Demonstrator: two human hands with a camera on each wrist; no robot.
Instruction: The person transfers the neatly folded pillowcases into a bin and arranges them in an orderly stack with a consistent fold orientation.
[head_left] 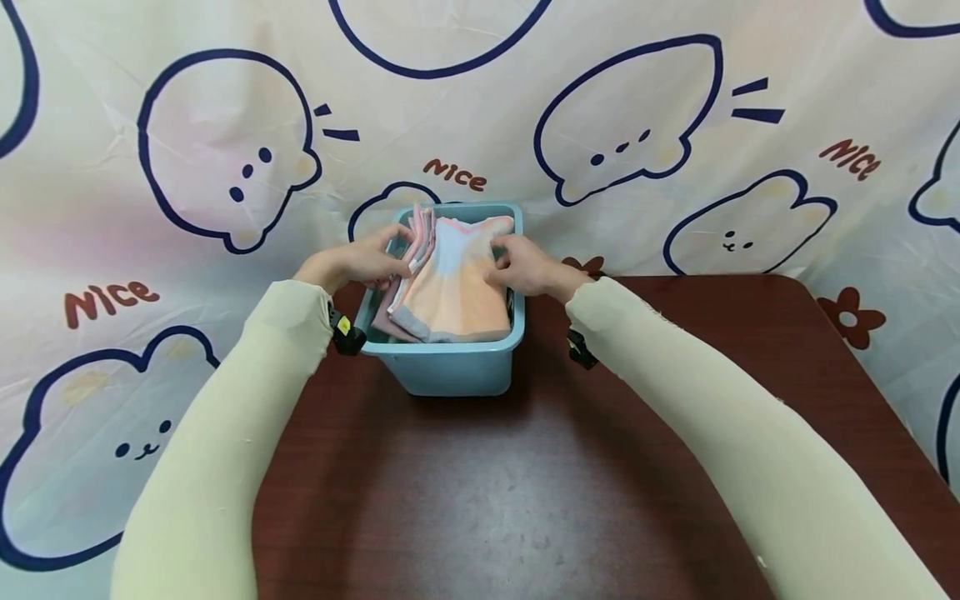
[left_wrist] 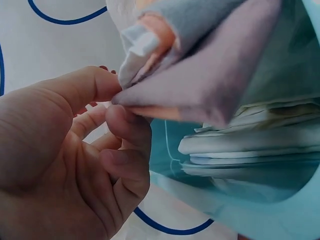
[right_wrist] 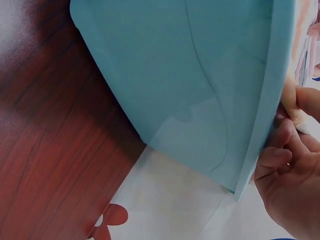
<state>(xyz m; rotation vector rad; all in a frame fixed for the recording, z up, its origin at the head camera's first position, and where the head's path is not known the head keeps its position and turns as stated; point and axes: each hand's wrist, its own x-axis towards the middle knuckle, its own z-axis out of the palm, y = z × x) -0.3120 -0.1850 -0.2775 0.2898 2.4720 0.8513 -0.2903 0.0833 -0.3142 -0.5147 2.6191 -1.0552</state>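
A folded garment (head_left: 457, 292) in peach, pale blue and pink, with a grey edge, lies tilted in the mouth of a light blue plastic bin (head_left: 450, 371). My left hand (head_left: 375, 257) pinches its folded left side; in the left wrist view, thumb and forefinger hold a corner of the mauve and grey cloth (left_wrist: 200, 95). At the bin's right rim, my right hand (head_left: 525, 265) pinches the garment's right edge. The right wrist view shows that hand (right_wrist: 295, 165) beside the rim, with only a sliver of cloth between its fingers.
Under the garment, a stack of folded pale cloths (left_wrist: 250, 145) lies inside the bin. The bin stands at the back of a dark reddish-brown table (head_left: 465, 508). Behind it hangs a white curtain (head_left: 465, 125) printed with cartoon outlines.
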